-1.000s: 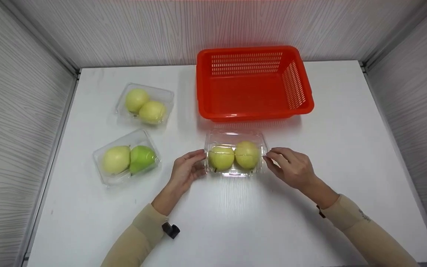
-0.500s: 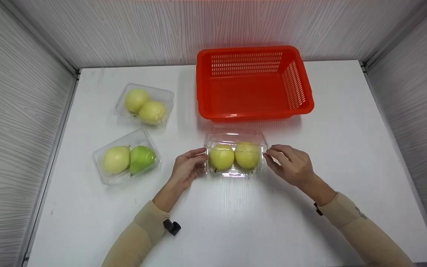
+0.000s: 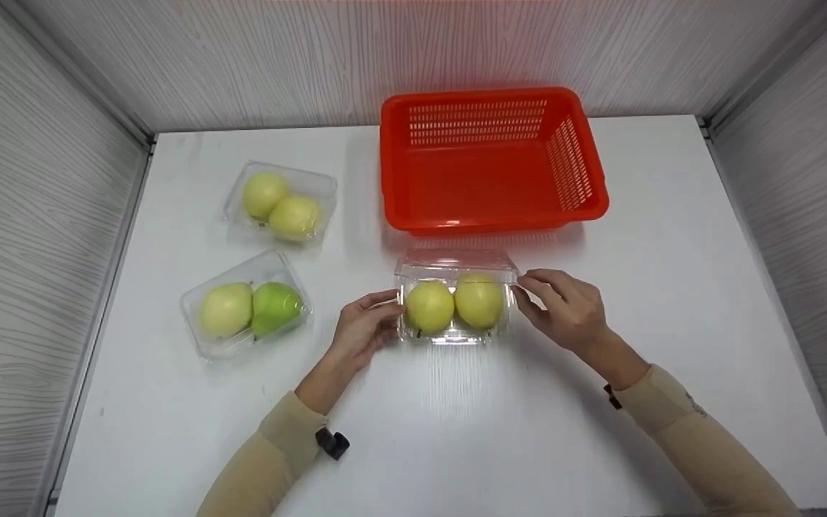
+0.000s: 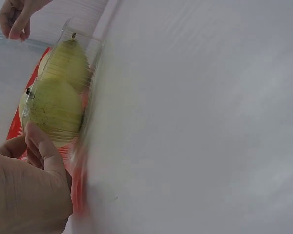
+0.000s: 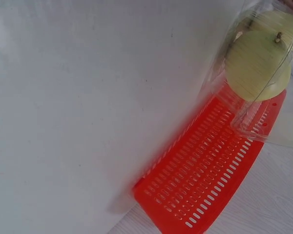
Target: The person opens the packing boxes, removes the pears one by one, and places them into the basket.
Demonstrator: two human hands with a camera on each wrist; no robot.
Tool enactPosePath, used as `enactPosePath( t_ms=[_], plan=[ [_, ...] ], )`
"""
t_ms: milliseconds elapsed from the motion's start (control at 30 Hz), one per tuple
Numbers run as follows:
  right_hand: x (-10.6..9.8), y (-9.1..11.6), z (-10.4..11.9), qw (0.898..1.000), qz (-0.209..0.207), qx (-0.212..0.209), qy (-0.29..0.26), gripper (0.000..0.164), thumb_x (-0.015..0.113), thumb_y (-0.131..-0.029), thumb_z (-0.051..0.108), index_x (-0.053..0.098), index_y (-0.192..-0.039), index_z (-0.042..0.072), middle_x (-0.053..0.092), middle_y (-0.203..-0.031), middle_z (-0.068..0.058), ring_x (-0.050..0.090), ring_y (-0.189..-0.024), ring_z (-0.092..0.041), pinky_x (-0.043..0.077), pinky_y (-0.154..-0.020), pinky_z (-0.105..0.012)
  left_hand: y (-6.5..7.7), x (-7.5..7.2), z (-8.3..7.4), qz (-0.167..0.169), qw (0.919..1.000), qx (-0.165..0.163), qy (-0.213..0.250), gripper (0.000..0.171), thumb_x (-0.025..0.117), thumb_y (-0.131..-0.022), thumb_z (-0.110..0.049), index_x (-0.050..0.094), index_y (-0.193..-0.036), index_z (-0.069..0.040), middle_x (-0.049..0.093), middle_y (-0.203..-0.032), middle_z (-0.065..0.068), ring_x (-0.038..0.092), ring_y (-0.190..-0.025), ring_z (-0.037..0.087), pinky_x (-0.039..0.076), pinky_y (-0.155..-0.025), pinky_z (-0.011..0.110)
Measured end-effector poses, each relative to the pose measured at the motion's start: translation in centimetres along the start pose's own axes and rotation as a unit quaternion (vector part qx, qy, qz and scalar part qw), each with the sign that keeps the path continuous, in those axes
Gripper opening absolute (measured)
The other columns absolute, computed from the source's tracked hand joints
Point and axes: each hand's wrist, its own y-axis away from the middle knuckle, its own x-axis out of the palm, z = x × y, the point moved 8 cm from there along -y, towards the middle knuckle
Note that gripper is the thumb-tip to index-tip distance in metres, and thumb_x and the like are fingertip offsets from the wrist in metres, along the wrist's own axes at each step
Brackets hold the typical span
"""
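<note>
- While the left hand (image 3: 360, 329) grips one side, keep the clear box (image 3: 456, 339) flat on the worktop (image 3: 442, 438), near the red basket (image 3: 492, 221).
- Right hand (image 3: 564, 310) pinches the tipped-up lid (image 3: 456, 261); swing it gently.
- Don't squash the thin walls or bump the fruits (image 3: 430, 307).

A red basket (image 3: 482, 179) stood on the white table (image 3: 665, 287). At the left, the far box (image 3: 319, 184) contained two yellow fruits (image 3: 295, 217); the near box (image 3: 261, 268), one yellow fruit (image 3: 226, 309) and one green fruit (image 3: 276, 307).

Red basket (image 3: 492, 222) blocks beyond box (image 3: 456, 260); table (image 3: 679, 244) passable rightward.
</note>
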Motion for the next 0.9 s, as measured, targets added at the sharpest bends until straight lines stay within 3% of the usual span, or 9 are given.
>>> enactPosePath(
  t_ms=[533,900],
  plan=[
    [0.4,-2.2,-1.8,1.0,0.015,0.009,-0.001,0.018,0.074,-0.098,0.018,0.078,-0.094,0.001,0.075,-0.083,-0.013,0.071,-0.067,-0.025,0.062,-0.053,-0.038,1.6,-0.4,0.9,-0.005,1.0,0.002,-0.004,0.037,0.076,-0.09,0.0,0.069,-0.126,-0.002,0.073,-0.076,-0.003,0.064,-0.062,0.008,0.056,-0.054,0.021],
    [1.4,-3.6,-3.6,0.998,0.047,0.051,-0.005,0.014,0.077,-0.096,0.015,0.079,-0.102,0.002,0.079,-0.09,-0.014,0.073,-0.068,-0.029,0.062,-0.055,-0.04,2.6,-0.5,1.6,-0.013,0.9997,0.008,-0.017,0.035,0.074,-0.092,-0.002,0.069,-0.127,-0.003,0.073,-0.084,-0.002,0.064,-0.067,0.009,0.058,-0.059,0.022]
  ],
)
